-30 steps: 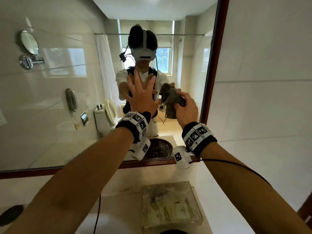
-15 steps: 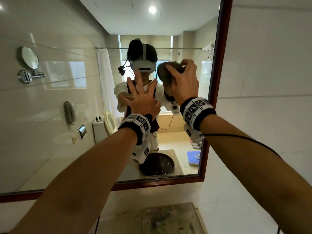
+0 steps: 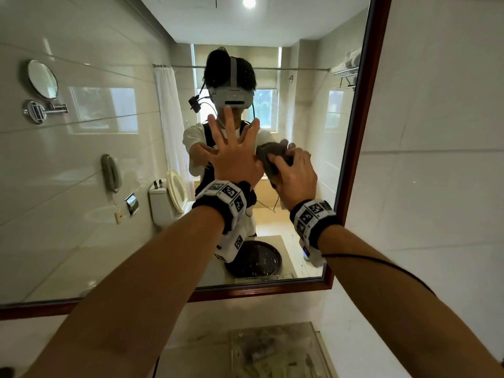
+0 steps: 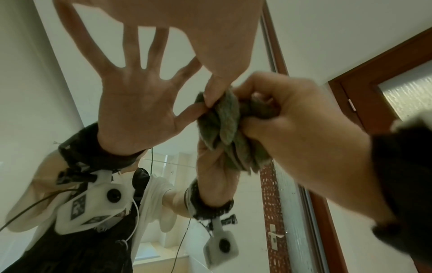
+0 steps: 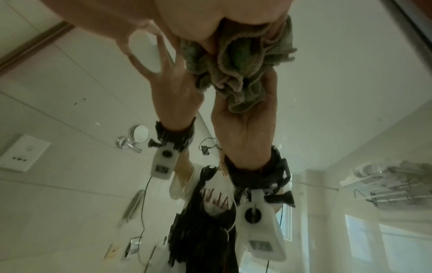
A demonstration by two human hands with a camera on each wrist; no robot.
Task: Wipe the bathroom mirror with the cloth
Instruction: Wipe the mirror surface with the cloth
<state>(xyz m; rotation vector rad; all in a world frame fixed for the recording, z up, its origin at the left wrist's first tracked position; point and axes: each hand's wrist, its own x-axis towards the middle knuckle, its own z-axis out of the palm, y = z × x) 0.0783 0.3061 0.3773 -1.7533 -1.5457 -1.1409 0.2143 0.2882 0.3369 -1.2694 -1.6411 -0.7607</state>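
Two bare hands reach to a large wall mirror with a dark red-brown wooden frame (image 3: 357, 137). Left hand (image 3: 234, 159) lies flat on the glass, fingers spread and straight, holding nothing. Right hand (image 3: 296, 175) clutches a bunched grey-green terry cloth (image 3: 268, 158), fingers curled round it, pressing it to the glass just right of the left hand, at mid height near the mirror's right edge. Wiping looks under way. Small specks show on the glass higher up, and the wide left part is far from the cloth, so much seems left.
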